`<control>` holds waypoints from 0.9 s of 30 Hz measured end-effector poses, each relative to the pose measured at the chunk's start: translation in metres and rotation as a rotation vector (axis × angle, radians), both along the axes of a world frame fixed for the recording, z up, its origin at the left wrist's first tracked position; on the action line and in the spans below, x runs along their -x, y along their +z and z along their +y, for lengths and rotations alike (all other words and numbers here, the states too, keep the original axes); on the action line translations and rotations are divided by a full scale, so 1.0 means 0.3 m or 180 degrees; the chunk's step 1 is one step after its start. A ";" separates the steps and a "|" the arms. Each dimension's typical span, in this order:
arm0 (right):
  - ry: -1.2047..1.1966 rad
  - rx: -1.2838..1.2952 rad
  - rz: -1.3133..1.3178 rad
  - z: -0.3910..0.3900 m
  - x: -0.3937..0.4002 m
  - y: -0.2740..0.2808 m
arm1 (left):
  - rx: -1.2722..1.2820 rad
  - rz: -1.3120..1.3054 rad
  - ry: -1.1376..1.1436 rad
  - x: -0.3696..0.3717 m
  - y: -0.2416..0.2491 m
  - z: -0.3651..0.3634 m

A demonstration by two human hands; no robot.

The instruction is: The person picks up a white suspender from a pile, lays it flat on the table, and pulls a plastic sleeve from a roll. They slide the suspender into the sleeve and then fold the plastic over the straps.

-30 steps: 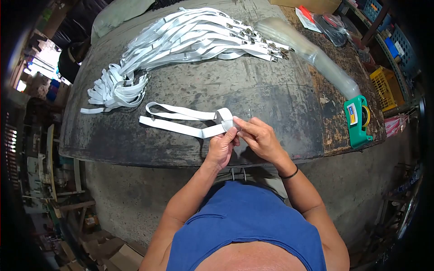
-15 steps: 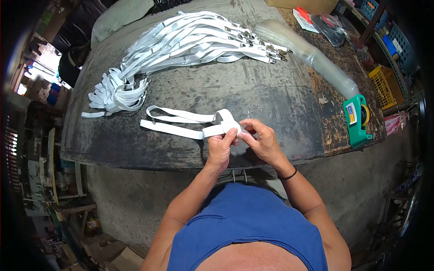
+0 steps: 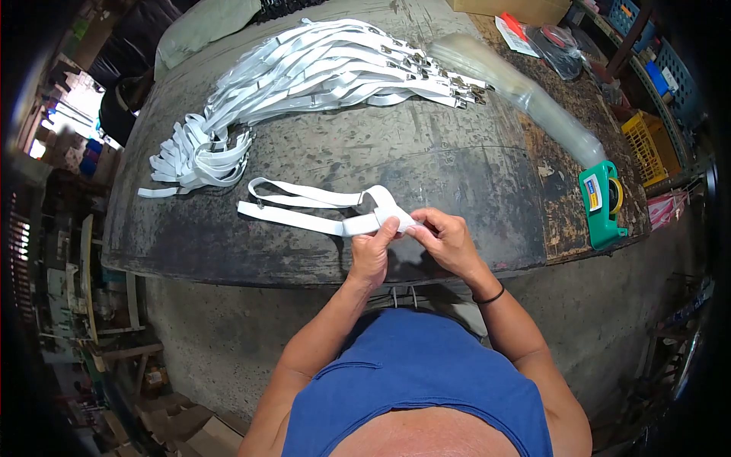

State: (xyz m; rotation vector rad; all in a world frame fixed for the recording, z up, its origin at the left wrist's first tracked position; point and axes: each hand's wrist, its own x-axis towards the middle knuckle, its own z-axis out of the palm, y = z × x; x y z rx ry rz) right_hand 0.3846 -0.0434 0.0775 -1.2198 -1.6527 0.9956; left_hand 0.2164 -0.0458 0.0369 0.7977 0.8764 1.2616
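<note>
A white strap (image 3: 304, 222) lies looped on the dark worktable, its far end reaching left and a small metal buckle showing there. My left hand (image 3: 371, 255) is closed on its folded, crossed near end, thumb pressed on top. At the tip of that same end, my right hand (image 3: 448, 240) pinches the white material between thumb and fingers; exactly what lies between those fingertips is partly hidden. Behind, a large bundle of similar white straps (image 3: 304, 72) spreads over the table, metal clips (image 3: 464, 87) at its right end and folded loops at its left.
A green tape dispenser (image 3: 599, 209) stands at the table's (image 3: 457, 167) right edge. From it a long clear plastic roll (image 3: 552, 110) runs toward the back. Bagged items (image 3: 560, 49) lie at the back right, beside shelves with a yellow crate (image 3: 643, 148). A pale cloth bundle (image 3: 202, 34) sits back left.
The strap's near end has shifted slightly right and shows flatter between my hands. My right hand has moved slightly right and down, still pinching the tip.
</note>
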 end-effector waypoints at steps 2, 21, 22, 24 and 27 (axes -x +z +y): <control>0.0087 0.0391 -0.0113 -0.002 -0.024 0.025 | -0.0053 -0.0930 -0.0116 -0.010 0.048 0.005; 0.0220 0.0653 -0.0796 0.130 -0.309 0.077 | -0.0417 -0.1736 0.0208 0.236 0.038 0.164; 0.0233 0.0659 -0.0802 0.137 -0.347 0.068 | -0.0279 -0.1581 0.0323 0.275 0.010 0.153; 0.0210 0.0125 -0.1430 0.155 -0.427 0.047 | 0.0088 -0.1395 0.0745 0.362 -0.067 0.131; 0.0196 0.0131 -0.2272 0.182 -0.526 0.043 | 0.0650 -0.0992 0.1639 0.476 -0.106 0.068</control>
